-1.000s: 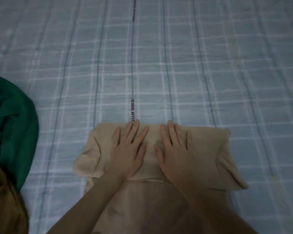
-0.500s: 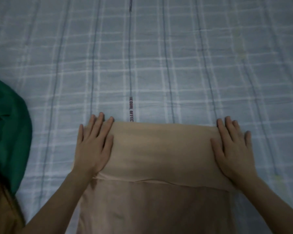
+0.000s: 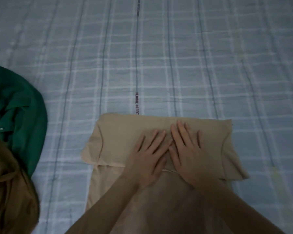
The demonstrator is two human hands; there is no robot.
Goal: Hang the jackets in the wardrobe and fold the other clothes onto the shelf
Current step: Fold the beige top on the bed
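Midway through folding: beige garment (image 3: pixel 118 139) flat on the checked bed (image 3: pixel 176 65), far end turned over, left hand (image 3: pixel 147 159) and right hand (image 3: pixel 188 154) pressing it with fingers released, while green garment (image 3: pixel 22 115) and brown garment (image 3: pixel 8 191) wait unfolded.

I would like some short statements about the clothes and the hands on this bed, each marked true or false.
1. Both hands lie flat on the beige garment. True: the left hand and the right hand press side by side near its middle.
2. The far part of the beige garment is folded over toward the person. True.
3. The green garment lies to the right of the beige one. False: it lies to the left, apart from it.
4. The fingers pinch a corner of the cloth. False: they are spread flat and grip nothing.
5. The bedsheet is plain white. False: it is blue-grey with checks.
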